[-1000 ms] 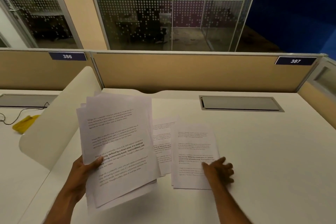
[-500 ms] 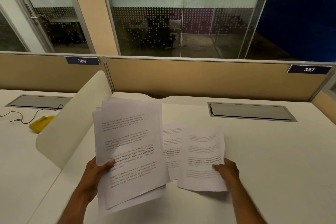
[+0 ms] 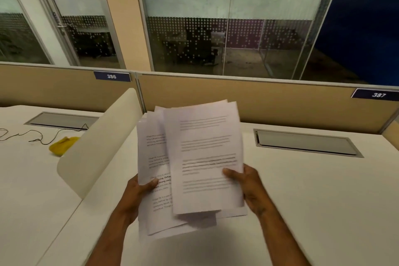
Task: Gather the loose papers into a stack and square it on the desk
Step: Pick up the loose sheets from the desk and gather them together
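1. I've got both hands up in front of me, holding the papers [image 3: 194, 168] in the air above the table [image 3: 313, 201], none of them resting on it.
2. My left hand [image 3: 138, 194] has its grip pinched on the left edge of the papers, thumb on the printed face, the other fingers hidden behind.
3. My right hand [image 3: 248, 188] pinches the right edge, thumb lying across the top sheet, fingers out of sight behind the papers.
4. The papers are not squared: the top sheet sits to the right and a touch higher, and the sheets beneath fan out to the left and poke out at the bottom.
5. The print on the top sheet is blurred; I can't read it.
6. Taking the papers as my mark: right of them, a grey hatch [image 3: 306, 143] is set flush in the table.
7. Left of the papers, a cream divider [image 3: 97, 149] stands up from the table.
8. Further left past that, a yellow cloth [image 3: 62, 146] lies beside a thin black cable [image 3: 43, 138].
9. Behind the papers runs a tan partition [image 3: 280, 101] with number plates 386 [image 3: 111, 76] and 387 [image 3: 378, 94].
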`<state>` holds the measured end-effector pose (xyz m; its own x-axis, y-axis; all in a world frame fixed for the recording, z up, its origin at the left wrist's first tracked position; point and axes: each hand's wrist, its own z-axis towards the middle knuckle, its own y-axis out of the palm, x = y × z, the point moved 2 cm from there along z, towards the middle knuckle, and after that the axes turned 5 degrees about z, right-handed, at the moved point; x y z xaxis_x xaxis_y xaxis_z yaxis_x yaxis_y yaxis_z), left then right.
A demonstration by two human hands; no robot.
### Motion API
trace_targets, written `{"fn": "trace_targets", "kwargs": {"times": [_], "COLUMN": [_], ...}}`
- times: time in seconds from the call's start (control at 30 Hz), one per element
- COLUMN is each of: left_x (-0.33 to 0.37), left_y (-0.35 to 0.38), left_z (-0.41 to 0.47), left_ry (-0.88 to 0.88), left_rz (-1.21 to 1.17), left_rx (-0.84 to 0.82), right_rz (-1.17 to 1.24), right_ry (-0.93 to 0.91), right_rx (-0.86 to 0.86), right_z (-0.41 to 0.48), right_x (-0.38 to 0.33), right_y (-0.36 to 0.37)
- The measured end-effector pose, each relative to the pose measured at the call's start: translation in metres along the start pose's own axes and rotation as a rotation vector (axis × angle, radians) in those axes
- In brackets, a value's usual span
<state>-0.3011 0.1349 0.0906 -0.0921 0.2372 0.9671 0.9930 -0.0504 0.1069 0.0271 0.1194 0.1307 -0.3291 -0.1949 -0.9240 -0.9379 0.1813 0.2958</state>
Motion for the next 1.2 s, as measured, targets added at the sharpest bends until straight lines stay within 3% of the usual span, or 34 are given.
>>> {"fn": "trace_targets", "kwargs": {"times": [0.53, 0.6, 0.7, 0.77, 0.87, 0.97, 1.2], "left_x": [-0.021, -0.022, -0.021, -0.02, -0.019, -0.017, -0.02], "left_y": [-0.031, -0.049, -0.079, -0.097, -0.12, -0.135, -0.149], "left_z": [-0.03, -0.031, -0.034, -0.036, -0.04, -0.043, -0.039], "left_ry": [0.006, -0.005, -0.015, -0.019, -0.031, -0.04, -0.037], "left_rz": [0.016, 0.024, 0.032, 0.031, 0.028, 0.019, 0.038], "left_rx": [0.13, 0.161, 0.198, 0.221, 0.248, 0.27, 0.274], "right_rz": [-0.15, -0.193, -0.516, -0.789, -1.088, -1.229, -0.813], "right_ry": [0.073, 0.071, 0.023, 0.085, 0.247, 0.288, 0.403], "right_rx": [-0.098, -0.035, 0.269, 0.424, 0.44, 0.421, 0.434], "right_z": [0.008, 0.018, 0.044, 0.059, 0.073, 0.077, 0.09], "right_x": [0.076, 0.075, 0.077, 0.084, 0.099, 0.112, 0.108], "right_y": [0.088, 0.078, 0.034, 0.0, -0.029, -0.032, -0.027]}}
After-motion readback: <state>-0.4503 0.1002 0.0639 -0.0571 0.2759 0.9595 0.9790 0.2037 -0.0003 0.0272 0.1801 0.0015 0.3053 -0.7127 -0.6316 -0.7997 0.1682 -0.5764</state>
